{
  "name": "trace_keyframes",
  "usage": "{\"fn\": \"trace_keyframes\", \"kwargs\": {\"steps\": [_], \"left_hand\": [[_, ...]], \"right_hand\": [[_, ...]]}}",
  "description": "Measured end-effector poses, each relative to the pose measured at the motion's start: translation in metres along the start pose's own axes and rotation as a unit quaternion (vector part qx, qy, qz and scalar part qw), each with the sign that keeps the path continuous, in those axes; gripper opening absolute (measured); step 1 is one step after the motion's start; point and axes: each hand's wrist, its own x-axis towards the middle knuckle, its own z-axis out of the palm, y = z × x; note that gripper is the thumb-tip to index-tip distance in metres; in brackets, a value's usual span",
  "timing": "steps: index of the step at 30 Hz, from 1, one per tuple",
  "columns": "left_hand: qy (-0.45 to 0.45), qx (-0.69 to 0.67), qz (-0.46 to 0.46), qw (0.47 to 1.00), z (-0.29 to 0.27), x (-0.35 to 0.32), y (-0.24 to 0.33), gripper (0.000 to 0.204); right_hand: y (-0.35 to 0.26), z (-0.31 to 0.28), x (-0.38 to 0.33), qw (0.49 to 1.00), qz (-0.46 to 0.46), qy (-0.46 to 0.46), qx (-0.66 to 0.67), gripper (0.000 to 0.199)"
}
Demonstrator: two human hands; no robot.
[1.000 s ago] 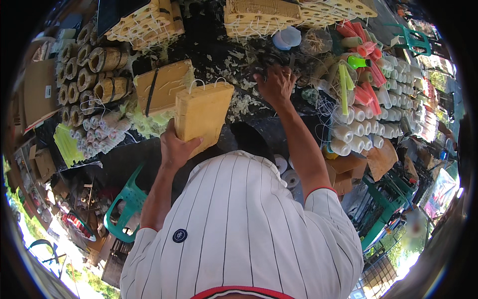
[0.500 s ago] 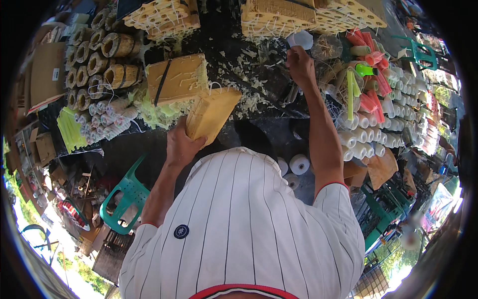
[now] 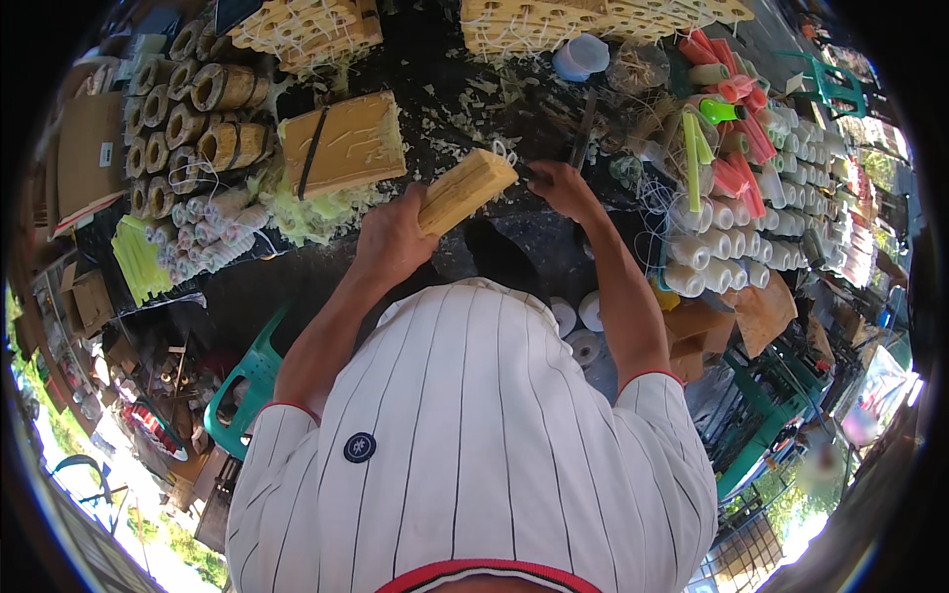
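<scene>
My left hand (image 3: 395, 235) is wrapped round a yellow block (image 3: 469, 188), tilted up to the right above the table's near edge. White string loops (image 3: 505, 152) stand out from its far end. Just right of that end is my right hand (image 3: 565, 190), fingers pinched together; what they hold, if anything, is too small to make out. Beyond my left hand lies a similar yellow block (image 3: 346, 145) with a black band round it, resting beside pale green shavings (image 3: 321, 212). A translucent bluish cup (image 3: 581, 58) stands farther off, touched by neither hand.
Bamboo tubes (image 3: 225, 87) are stacked at the left, above small wrapped rolls (image 3: 213, 219). Stacked yellow blocks with holes and strings (image 3: 529, 28) line the back. White rolls (image 3: 707, 251), red strips (image 3: 732, 178) and a green bottle (image 3: 720, 110) crowd the right. Shavings litter the dark table.
My right hand has come back from the cup toward the held block's far end. My left hand has lifted and turned the block, moving it right, away from the banded block.
</scene>
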Motion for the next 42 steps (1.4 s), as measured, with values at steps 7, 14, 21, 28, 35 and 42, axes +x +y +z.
{"fn": "trace_keyframes", "kwargs": {"steps": [7, 14, 21, 28, 35, 42], "left_hand": [[-0.044, 0.074, 0.082, 0.993, 0.015, 0.034, 0.032, 0.045], [-0.047, 0.103, 0.135, 0.984, 0.031, 0.061, 0.043, 0.041], [-0.059, 0.153, 0.176, 0.971, 0.05, 0.081, 0.05, 0.043], [-0.053, 0.182, 0.172, 0.967, 0.058, 0.082, 0.052, 0.039], [-0.038, 0.197, 0.197, 0.96, 0.059, 0.076, 0.053, 0.032], [-0.039, 0.23, 0.194, 0.953, 0.058, 0.076, 0.054, 0.03]], "right_hand": [[0.022, -0.044, -0.002, 0.997, 0.004, -0.059, -0.039, 0.029], [0.02, -0.057, 0.014, 0.993, -0.015, -0.026, -0.114, 0.018], [0.026, -0.077, 0.004, 0.996, 0.032, -0.054, 0.071, 0.025], [0.03, -0.089, -0.03, 0.981, 0.093, -0.151, 0.08, 0.035], [0.005, -0.073, -0.078, 0.943, -0.043, -0.055, 0.325, 0.019], [-0.136, -0.07, -0.102, 0.995, -0.039, 0.085, 0.023, 0.025]]}}
